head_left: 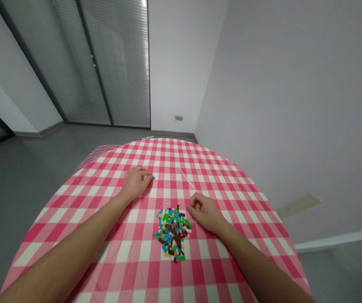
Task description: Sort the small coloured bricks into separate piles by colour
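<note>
A small blue building brick [153,178] shows at the fingertips of my left hand [136,182], which is stretched forward over the table with thumb and fingers closed on it. A loose heap of small building bricks [174,231] in green, blue, brown, white and yellow lies nearer to me. Just right of the heap's upper edge is my right hand [206,212], its fingers curled in towards the thumb. Whatever those curled fingers hold, if anything, is hidden.
A red and white checked cloth [174,158] covers the round table. A tiny white piece [167,203] lies just beyond the heap. A glass partition with blinds [117,63] stands behind, and a grey-white wall [294,105] rises at the right.
</note>
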`<action>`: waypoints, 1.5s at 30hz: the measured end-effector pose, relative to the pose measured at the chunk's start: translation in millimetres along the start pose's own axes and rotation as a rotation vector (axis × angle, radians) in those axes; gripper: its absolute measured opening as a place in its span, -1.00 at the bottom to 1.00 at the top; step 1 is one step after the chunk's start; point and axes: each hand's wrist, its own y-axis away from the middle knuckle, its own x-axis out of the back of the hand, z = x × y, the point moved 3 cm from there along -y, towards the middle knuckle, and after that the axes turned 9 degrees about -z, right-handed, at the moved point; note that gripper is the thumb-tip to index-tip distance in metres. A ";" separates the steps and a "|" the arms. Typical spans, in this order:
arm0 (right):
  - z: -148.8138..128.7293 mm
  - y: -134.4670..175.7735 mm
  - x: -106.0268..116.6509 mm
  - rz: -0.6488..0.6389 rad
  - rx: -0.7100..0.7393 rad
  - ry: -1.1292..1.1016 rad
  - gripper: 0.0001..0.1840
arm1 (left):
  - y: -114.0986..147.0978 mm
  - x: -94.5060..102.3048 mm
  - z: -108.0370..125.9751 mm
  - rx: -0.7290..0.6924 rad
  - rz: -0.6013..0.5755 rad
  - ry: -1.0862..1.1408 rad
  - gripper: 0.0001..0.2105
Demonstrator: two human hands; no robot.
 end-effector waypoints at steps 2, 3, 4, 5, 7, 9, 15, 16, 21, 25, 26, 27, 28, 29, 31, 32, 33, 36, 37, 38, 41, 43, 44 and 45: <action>-0.5 -0.1 0.0 -0.007 0.001 -0.001 -0.90 | -0.1 4.1 2.6 -0.033 -0.017 0.020 -0.75; -0.5 -0.1 0.0 -0.009 0.000 -0.003 -0.90 | 0.1 6.6 4.4 -0.054 -0.030 0.029 -0.76; -0.5 -0.2 0.0 -0.009 -0.001 -0.005 -0.90 | 0.7 9.1 6.3 -0.074 -0.042 0.035 -0.77; -0.5 -0.2 0.0 -0.008 -0.001 -0.004 -0.90 | 1.7 11.5 8.5 -0.095 -0.056 0.038 -0.77; -0.4 -0.3 0.1 -0.002 0.002 0.002 -0.91 | 5.9 15.7 13.8 -0.131 -0.083 0.041 -0.80; -0.5 -0.2 0.3 0.002 0.010 0.014 -0.91 | 13.5 18.3 21.2 -0.168 -0.120 0.045 -0.81; -0.7 -0.1 0.1 0.000 0.016 0.031 -0.91 | 51.5 12.8 56.0 -0.321 -0.365 0.063 -0.81; -0.6 -0.2 -0.1 -0.002 0.014 0.028 -0.92 | 57.2 10.8 60.3 -0.325 -0.387 0.057 -0.82; -1.3 -0.1 0.1 -0.011 0.014 0.016 -0.92 | 74.6 4.7 67.3 -0.294 -0.377 0.109 -0.84; -2.7 0.1 1.5 -0.015 0.005 0.018 -0.90 | 84.1 8.8 69.8 -0.377 -0.434 0.162 -0.86; -2.9 0.2 1.7 -0.017 0.006 0.020 -0.90 | 86.6 10.6 71.6 -0.409 -0.470 0.176 -0.87; -3.2 0.2 1.8 -0.017 0.009 0.023 -0.90 | 88.9 12.5 73.6 -0.437 -0.504 0.190 -0.88; -3.3 0.2 1.8 -0.016 0.013 0.024 -0.89 | 91.0 14.4 75.9 -0.457 -0.534 0.203 -0.88; -3.2 0.2 1.7 -0.016 0.014 0.024 -0.90 | 92.9 16.3 78.3 -0.471 -0.554 0.212 -0.89; -2.8 0.1 1.2 -0.018 0.015 0.020 -0.90 | 96.6 19.3 83.8 -0.490 -0.581 0.220 -0.89; -2.7 0.0 1.1 -0.019 0.015 0.020 -0.91 | 98.6 20.2 87.0 -0.501 -0.592 0.221 -0.90; -2.6 0.0 0.9 -0.020 0.015 0.024 -0.91 | 100.9 20.7 90.3 -0.516 -0.604 0.220 -0.90; -2.9 0.2 1.0 -0.019 0.012 0.036 -0.91 | 108.2 19.5 99.9 -0.558 -0.641 0.210 -0.91; -3.0 0.3 1.2 -0.017 0.010 0.039 -0.91 | 110.3 18.6 102.5 -0.575 -0.651 0.203 -0.91; -3.1 0.4 1.3 -0.016 0.009 0.039 -0.91 | 112.0 17.5 104.4 -0.590 -0.659 0.192 -0.92; -3.6 0.4 1.5 -0.015 0.007 0.041 -0.91 | 114.3 14.7 106.9 -0.621 -0.674 0.162 -0.96; -3.9 0.2 1.5 -0.019 0.004 0.040 -0.91 | 113.9 14.0 106.6 -0.627 -0.676 0.146 -0.95; -4.0 0.1 1.5 -0.021 0.003 0.039 -0.91 | 113.6 14.1 106.3 -0.631 -0.676 0.141 -0.94; -4.1 0.1 1.5 -0.023 0.003 0.036 -0.91 | 113.2 14.4 106.1 -0.635 -0.676 0.137 -0.92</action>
